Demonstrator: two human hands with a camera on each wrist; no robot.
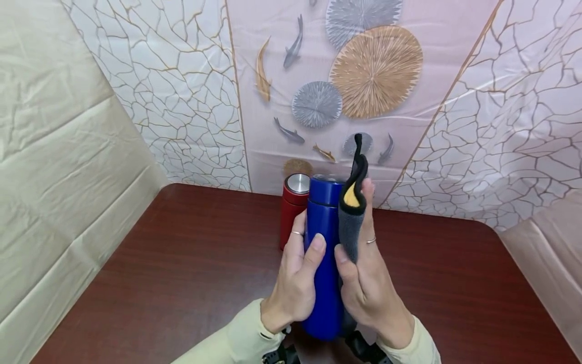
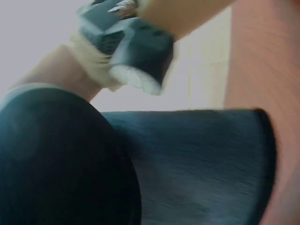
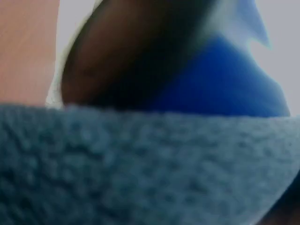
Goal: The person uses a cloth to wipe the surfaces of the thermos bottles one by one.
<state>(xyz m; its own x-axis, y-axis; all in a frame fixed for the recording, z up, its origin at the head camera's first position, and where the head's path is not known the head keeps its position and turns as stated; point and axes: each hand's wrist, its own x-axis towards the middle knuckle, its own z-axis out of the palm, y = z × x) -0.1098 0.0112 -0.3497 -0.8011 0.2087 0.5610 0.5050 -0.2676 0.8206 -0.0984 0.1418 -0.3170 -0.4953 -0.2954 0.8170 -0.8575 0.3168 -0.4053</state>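
Held upright in the head view is a blue thermos bottle (image 1: 324,273), its silver-topped lid at the upper end. My left hand (image 1: 295,273) grips its left side, thumb across the front. On the other side my right hand (image 1: 370,283) holds a grey cloth (image 1: 351,230) with black edging and a yellow patch against the bottle, fingers pointing up behind it. In the left wrist view the cloth (image 2: 197,164) hangs beside a dark rounded shape. The right wrist view has fuzzy cloth (image 3: 140,159) in front of the blue bottle (image 3: 220,79).
A red thermos bottle (image 1: 297,197) with a silver lid stands just behind the blue one, partly covered by it and my left hand. Beneath lies a dark red-brown wooden table (image 1: 204,253). Patterned fabric (image 1: 182,76) hangs along its back edge, with pale cloth (image 1: 54,151) at the sides.
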